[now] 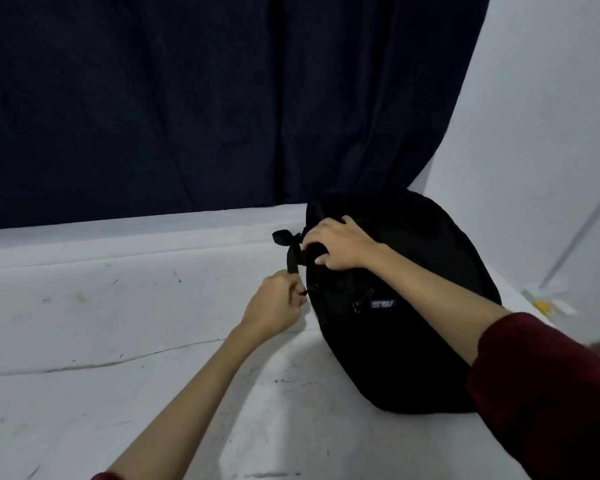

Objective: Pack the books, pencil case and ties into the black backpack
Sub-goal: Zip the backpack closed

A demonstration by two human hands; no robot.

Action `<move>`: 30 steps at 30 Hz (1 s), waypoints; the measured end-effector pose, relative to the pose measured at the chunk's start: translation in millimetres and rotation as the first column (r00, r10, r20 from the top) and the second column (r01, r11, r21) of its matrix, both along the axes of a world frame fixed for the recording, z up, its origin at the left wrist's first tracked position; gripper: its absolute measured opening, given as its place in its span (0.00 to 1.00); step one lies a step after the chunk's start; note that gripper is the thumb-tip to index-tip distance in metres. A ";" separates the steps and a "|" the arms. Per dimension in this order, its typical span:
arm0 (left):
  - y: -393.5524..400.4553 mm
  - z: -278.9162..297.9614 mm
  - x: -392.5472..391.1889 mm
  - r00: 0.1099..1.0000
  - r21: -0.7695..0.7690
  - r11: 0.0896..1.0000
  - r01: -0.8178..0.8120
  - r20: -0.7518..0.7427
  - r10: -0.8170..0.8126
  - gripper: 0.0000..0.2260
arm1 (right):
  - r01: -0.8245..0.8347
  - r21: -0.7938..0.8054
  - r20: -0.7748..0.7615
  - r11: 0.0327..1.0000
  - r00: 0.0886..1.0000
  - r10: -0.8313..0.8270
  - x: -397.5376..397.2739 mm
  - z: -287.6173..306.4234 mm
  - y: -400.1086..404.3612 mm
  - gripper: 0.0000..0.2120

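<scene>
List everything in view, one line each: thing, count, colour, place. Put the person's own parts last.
backpack: one, black, lying on the table right of centre, pale logo patch on its front.
strap: one, black, at the backpack's top end, sticking out to the left.
zip pulls: at least two, black, on the backpack's front and left edge.
table: one, white, marked and scuffed, across the foreground.
curtain: one, dark navy, behind the table.
wall: white, at right.
small yellow and white item: far right on the table, too blurred to name.
sleeves: dark red, on both arms.
left hand: pinches a zip pull at the backpack's left edge.
right hand: grips the top of the backpack.
</scene>
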State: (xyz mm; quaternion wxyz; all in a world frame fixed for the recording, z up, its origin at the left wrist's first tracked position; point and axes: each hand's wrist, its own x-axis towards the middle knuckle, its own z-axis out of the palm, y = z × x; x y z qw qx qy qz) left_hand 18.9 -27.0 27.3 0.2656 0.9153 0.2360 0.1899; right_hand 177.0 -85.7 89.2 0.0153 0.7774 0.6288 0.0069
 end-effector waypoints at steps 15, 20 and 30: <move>-65.0 -1.2 -42.1 0.995 -0.347 0.933 0.096 0.055 -0.082 0.06 | 0.044 0.394 -0.088 0.918 0.996 -0.010 -59.0 -17.7 -77.4 0.18; -58.9 6.9 -49.8 0.984 -0.727 0.681 0.090 -0.041 -0.175 0.09 | 0.012 0.266 -0.046 0.964 0.999 0.000 -86.7 -51.4 -139.5 0.19; -51.4 -1.1 -45.5 0.995 -0.425 0.901 0.086 -0.011 -0.100 0.21 | 0.118 0.576 0.167 0.809 0.952 -0.258 -102.1 -95.7 -122.2 0.13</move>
